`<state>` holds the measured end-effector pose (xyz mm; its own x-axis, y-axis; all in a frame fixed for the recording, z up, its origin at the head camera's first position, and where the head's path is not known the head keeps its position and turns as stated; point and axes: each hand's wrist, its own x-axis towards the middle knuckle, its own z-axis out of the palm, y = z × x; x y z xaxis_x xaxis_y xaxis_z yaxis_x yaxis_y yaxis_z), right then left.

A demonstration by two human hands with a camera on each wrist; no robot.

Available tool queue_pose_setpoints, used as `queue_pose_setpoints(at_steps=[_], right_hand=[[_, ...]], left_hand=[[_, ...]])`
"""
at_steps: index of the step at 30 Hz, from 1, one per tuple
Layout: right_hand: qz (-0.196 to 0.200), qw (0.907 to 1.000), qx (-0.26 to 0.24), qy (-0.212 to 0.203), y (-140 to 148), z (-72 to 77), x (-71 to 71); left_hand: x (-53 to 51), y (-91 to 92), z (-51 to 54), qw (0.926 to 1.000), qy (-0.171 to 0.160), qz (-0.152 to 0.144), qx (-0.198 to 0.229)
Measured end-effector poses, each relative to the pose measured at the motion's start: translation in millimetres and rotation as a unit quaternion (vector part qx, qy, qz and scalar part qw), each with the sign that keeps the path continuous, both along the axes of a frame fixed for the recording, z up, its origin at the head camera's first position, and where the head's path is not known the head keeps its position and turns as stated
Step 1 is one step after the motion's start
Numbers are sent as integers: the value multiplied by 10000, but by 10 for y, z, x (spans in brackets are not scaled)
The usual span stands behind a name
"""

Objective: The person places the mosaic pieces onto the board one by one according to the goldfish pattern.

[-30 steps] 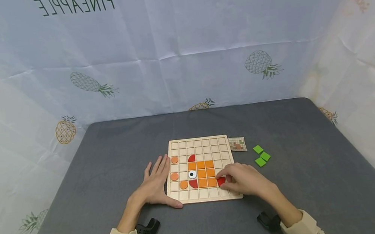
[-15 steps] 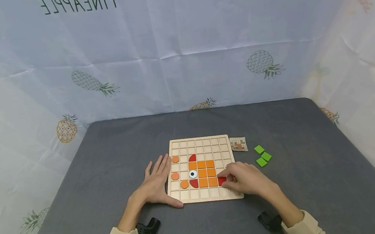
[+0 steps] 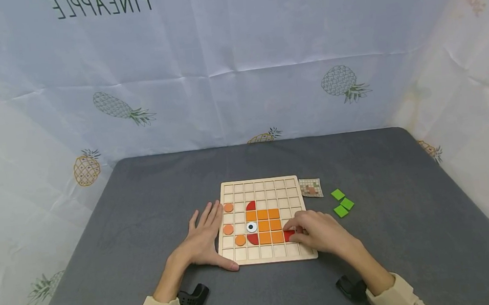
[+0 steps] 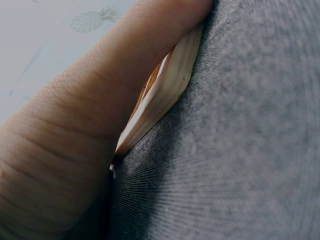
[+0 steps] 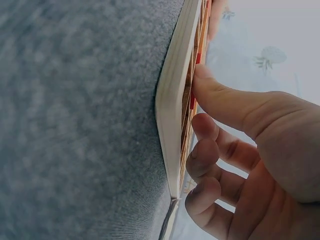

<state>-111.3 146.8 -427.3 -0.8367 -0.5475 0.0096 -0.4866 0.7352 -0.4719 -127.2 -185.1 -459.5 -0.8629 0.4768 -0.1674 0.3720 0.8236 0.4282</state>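
Observation:
A pale wooden grid board (image 3: 276, 253) lies on the dark grey table. My left hand (image 3: 201, 242) rests along its left side with straight, spread fingers, the thumb at the near left corner. At the board's lower right, my right hand (image 3: 320, 232) pinches a red tile (image 3: 289, 236) between thumb and forefinger, beside the orange square tiles (image 3: 275, 225). Its full shape is partly covered by the fingers. The right wrist view shows the thumb on the red tile (image 5: 193, 100), the other fingers curled. The left wrist view shows the board's edge (image 4: 170, 85) under the hand.
On the board also sit orange discs (image 3: 240, 240), an eye disc (image 3: 251, 227) and red quarter-round tiles (image 3: 250, 206). A small printed pattern card (image 3: 311, 188) lies by the board's right edge. Green square tiles (image 3: 340, 211) lie farther right. A pineapple-print cloth (image 3: 239, 99) hangs behind.
Both hands stay nearly in place. My right forefinger shifts very slightly at the red tile, and the whole scene sits a few pixels farther right than one second ago.

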Motion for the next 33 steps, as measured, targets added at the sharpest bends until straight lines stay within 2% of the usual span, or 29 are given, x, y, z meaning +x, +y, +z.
queue_pose_setpoints(at_steps=[7,14,33], right_hand=[[-38,10000,48,6,-7,12,8],[-75,9998,-41,-168,32,12,4],[-708,9974,-64,-106,616,129,-35]], left_hand=[[0,-5,6,10000,18,-2,8],[-3,-5,-6,10000,15,4,9],[-10,-8,-10,10000,25,-19,-8]])
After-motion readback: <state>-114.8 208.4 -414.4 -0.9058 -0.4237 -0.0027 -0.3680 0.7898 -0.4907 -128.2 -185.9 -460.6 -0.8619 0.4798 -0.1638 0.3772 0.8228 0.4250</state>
